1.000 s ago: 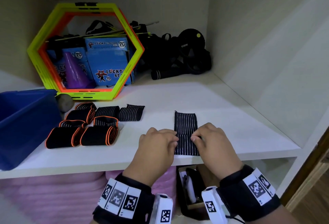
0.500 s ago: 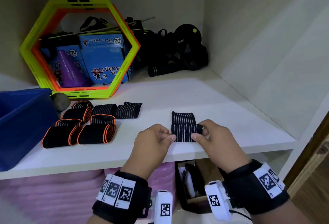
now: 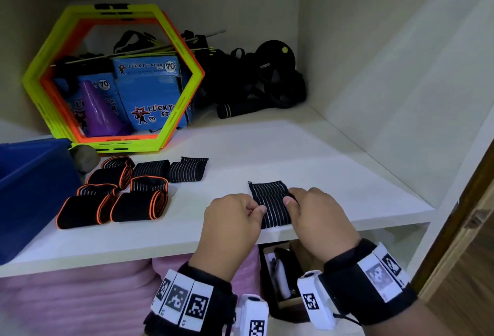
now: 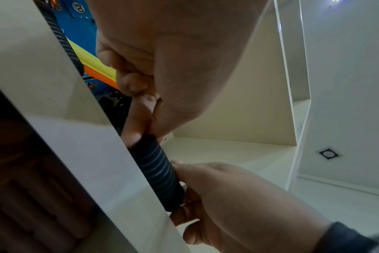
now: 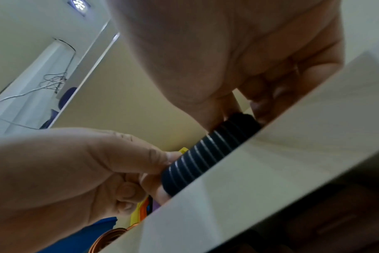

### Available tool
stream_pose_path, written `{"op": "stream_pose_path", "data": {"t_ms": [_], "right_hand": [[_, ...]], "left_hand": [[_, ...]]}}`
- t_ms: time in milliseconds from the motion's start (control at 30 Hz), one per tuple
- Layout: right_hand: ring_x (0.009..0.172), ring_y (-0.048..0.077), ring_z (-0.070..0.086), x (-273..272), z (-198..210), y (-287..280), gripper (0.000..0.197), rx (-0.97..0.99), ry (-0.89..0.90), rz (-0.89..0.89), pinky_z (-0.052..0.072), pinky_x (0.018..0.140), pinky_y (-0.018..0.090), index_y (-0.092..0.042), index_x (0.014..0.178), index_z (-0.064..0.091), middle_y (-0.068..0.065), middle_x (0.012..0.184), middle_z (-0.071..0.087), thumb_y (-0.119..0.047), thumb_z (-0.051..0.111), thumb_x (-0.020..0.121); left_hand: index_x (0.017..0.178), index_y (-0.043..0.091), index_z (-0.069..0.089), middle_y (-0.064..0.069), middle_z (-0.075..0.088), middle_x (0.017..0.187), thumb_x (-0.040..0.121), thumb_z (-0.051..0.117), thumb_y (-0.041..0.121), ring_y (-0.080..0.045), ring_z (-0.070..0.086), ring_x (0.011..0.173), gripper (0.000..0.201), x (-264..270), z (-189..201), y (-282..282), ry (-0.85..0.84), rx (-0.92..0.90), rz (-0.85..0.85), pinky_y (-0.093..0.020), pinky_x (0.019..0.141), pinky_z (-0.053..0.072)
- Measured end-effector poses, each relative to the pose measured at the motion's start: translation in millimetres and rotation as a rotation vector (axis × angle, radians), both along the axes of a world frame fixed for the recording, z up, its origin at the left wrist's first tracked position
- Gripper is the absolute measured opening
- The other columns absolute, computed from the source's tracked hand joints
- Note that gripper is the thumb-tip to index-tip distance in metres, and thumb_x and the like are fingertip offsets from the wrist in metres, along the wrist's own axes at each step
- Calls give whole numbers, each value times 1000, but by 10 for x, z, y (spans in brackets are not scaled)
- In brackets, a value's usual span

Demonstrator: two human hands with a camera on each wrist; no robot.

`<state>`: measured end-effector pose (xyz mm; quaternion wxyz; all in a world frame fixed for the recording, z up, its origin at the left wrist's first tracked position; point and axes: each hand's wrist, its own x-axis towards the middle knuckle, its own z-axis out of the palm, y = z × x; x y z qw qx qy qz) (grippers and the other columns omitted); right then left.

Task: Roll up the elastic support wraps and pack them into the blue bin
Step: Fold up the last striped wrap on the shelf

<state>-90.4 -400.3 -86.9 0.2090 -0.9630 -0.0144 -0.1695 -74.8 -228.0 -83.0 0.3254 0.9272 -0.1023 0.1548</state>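
A black wrap with thin white stripes lies near the front edge of the white shelf. Its near part is rolled and a short flat tail stretches away behind it. My left hand pinches the roll's left end and my right hand pinches its right end. The left wrist view shows the roll against the shelf edge, and so does the right wrist view. The blue bin stands at the far left of the shelf. Several rolled wraps, some edged in orange, lie beside it.
A yellow-green and orange hexagon frame leans at the back left in front of blue boxes and a purple cone. Black straps and gear fill the back corner. A side wall closes the right.
Both hands have rolled the wrap's near end away from the shelf edge. The roll is thicker and the flat tail behind it is shorter.
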Motion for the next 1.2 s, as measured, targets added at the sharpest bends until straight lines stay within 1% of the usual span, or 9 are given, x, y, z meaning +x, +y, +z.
{"op": "stream_pose_path", "data": {"t_ms": [167,367,533,633,700,833,1000,1100,1200], "right_hand": [[99,29,60,-21,66,12,33,80,116,-9,47,80,37,-21,120,55,7,102,62,-45,49,98],[94,13,60,41,132,14,28,525,48,39,40,71,15,-27,110,62,2,104,59,-21,72,85],[86,-5,65,52,131,18,36,1001,50,57,47,74,13,-16,104,65,-5,110,61,-3,82,75],[108,12,66,95,112,3,44,1267,128,76,54,93,36,-12,105,64,6,114,65,11,80,71],[99,27,70,116,139,-6,47,1389,214,137,57,84,40,-7,111,60,17,113,68,18,72,74],[73,19,69,123,182,-13,48,1328,261,266,50,58,29,-9,118,58,17,105,71,18,62,78],[85,18,70,115,138,-12,59,1267,277,482,53,68,34,-11,119,56,7,107,75,28,48,76],[89,16,70,125,112,-28,63,1227,248,550,54,70,28,-12,119,59,7,105,75,25,52,67],[90,15,67,152,85,-57,65,1244,231,574,54,72,29,-13,115,63,6,98,74,12,53,56]], "left_hand": [[69,22,72,9,70,59,87,72,38,-8,65,60,24,-95,-31,-8,5,-78,-32,-33,68,53],[64,26,70,14,65,56,81,77,43,-3,61,59,25,-135,-7,47,16,-140,22,-26,62,50],[63,25,68,12,64,58,79,78,45,-3,60,61,28,-153,-23,64,34,-160,60,-26,63,50],[64,24,66,10,64,59,79,79,43,-5,59,60,27,-168,-45,71,34,-172,63,-28,62,49],[65,24,66,9,65,60,78,80,42,-6,59,61,26,-183,-50,72,34,-182,61,-27,61,49],[86,30,63,12,65,81,73,85,37,-3,60,75,27,-205,-72,68,-17,-217,74,-15,66,43],[127,39,53,23,49,121,71,86,31,-1,52,106,65,-196,-103,67,-100,-175,4,-21,92,45],[128,39,51,22,50,135,69,81,26,-4,49,124,67,-191,-110,55,-109,-142,-69,-32,106,43],[122,40,51,21,55,136,70,75,24,-8,55,124,60,-221,-106,10,-43,-195,-102,-38,103,47]]}}
